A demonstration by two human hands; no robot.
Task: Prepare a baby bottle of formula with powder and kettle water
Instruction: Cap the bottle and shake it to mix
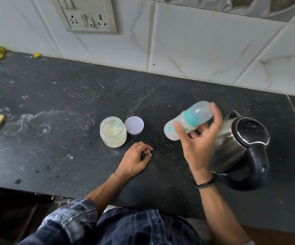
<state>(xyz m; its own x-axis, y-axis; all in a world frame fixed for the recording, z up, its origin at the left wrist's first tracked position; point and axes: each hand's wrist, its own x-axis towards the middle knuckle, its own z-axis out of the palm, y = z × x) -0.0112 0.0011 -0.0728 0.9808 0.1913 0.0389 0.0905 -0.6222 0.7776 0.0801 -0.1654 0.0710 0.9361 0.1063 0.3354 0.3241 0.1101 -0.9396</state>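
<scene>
Above the counter (72,96), the right hand (198,144) grips the tilted baby bottle (191,117) only loosely between thumb and spread fingers (217,119), so it could slip and strike the kettle (231,147) just behind. Leftward, the empty left hand (136,158) rests loosely curled near the open powder jar (113,135), which a fall might topple.

No legible text or markings.

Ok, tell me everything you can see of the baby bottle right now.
The baby bottle is cloudy see-through plastic with a teal collar, a clear domed cap on, teal marks on its side and pale milky contents. It is blurred and tilted steeply above the counter, with the cap end up and away. The right hand grips it, beside the kettle.
</scene>
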